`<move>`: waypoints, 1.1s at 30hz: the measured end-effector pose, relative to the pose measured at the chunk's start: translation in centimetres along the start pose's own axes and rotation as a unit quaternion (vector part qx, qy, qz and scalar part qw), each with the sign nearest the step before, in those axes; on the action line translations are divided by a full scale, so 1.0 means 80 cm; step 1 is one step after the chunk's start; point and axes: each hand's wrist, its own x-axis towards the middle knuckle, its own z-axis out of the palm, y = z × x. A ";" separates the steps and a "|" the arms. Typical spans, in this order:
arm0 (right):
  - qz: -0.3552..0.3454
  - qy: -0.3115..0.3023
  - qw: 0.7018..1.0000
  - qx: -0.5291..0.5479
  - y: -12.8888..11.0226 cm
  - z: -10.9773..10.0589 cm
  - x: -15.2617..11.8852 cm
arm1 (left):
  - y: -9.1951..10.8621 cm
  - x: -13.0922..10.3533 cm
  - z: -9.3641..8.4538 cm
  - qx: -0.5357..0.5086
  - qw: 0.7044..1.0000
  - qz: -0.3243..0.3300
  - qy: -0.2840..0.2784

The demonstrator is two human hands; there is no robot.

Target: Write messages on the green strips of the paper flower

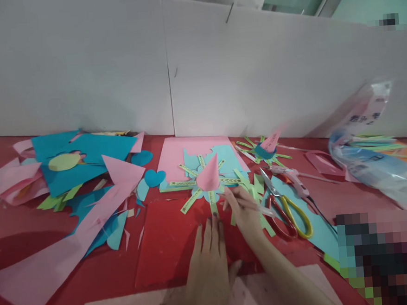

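My left hand (208, 256) lies flat with its fingers stretched out on a red board (161, 248). Its fingertips touch the lower end of a green paper strip (212, 203). That strip belongs to a paper flower: a pink cone (208, 174) in the middle, light-blue petals round it, and several green strips with dark drawn marks spreading outward. In my right hand (244, 212) is a slim, pale pen (263, 208), its tip close to the right side of the same strip. My fingers partly cover the pen.
Scissors (286, 211) with red and yellow handles lie at right, beside a pink glue gun (296, 182). Behind stands another cone flower (266, 149). A plastic bag (368, 164) rests far right. Blue paper (85, 154) and pink offcuts (99, 215) cover the left. A white partition (79, 63) stands behind.
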 end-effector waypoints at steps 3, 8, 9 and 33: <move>0.016 -0.061 0.998 0.004 0.003 0.002 0.001 | 0.000 -0.001 0.000 0.000 1.000 -0.002 0.001; 0.037 -0.070 0.997 0.024 0.010 0.003 0.006 | 0.000 0.001 -0.002 0.000 1.000 0.003 -0.006; 0.036 -0.075 0.996 0.025 0.011 0.003 0.007 | 0.000 0.002 -0.003 0.001 1.000 0.006 -0.005; 0.056 -0.081 0.995 -0.009 0.012 0.005 0.005 | 0.000 0.004 -0.005 0.012 1.000 0.011 0.003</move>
